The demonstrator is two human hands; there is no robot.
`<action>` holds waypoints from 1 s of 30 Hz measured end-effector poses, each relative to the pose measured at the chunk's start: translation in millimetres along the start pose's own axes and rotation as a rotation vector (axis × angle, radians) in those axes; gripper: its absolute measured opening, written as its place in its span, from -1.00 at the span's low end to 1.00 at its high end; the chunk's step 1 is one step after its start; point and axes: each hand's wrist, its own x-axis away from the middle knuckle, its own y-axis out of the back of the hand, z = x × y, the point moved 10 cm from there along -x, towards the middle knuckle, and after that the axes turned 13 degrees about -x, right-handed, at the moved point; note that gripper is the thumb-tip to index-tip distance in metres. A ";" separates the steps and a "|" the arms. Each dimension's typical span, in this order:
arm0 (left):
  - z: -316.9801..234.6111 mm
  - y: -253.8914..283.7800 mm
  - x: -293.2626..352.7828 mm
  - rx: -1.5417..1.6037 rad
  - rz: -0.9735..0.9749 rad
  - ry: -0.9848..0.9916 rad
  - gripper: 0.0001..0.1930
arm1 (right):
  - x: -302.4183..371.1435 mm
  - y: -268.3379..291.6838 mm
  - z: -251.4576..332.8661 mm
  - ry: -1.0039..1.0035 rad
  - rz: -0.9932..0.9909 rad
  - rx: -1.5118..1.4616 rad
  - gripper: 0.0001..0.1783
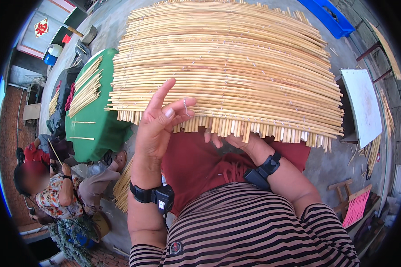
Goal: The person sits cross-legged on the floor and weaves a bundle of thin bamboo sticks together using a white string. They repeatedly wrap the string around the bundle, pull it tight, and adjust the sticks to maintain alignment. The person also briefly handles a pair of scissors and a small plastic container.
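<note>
A wide mat of straw-coloured sticks [218, 71], tied together in rows with white thread, lies in front of me. My left hand [160, 115] is raised over its near left edge. One finger points up, and a loop of white thread [185, 108] hangs at the fingertips of the others. Just below the near edge is my right hand [238, 141], palm partly under the stick ends. Its fingers are mostly hidden by the mat and shadow, so what they hold cannot be made out. A dark red cloth [196, 169] covers my lap.
Left of the mat, a green-covered table [87, 129] bears piles of sticks [87, 91]. Beyond it a seated person [62, 191] holds a stick. A white board [362, 107] stands at the right, a blue crate [327, 18] at the far right, and a pink-topped stool [356, 207] lower right.
</note>
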 end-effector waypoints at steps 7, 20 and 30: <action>13.1 8.2 9.9 0.115 -0.004 -0.140 -0.14 | -6.8 26.5 -9.8 0.104 -0.044 0.170 -0.28; -22.6 8.2 46.6 -0.881 -0.331 -0.069 -0.78 | 21.5 10.6 1.2 0.054 -0.031 0.449 -0.28; -34.9 -32.0 62.7 -1.651 -0.377 -0.638 -0.48 | 6.6 17.6 21.2 0.206 -0.133 -0.165 -0.28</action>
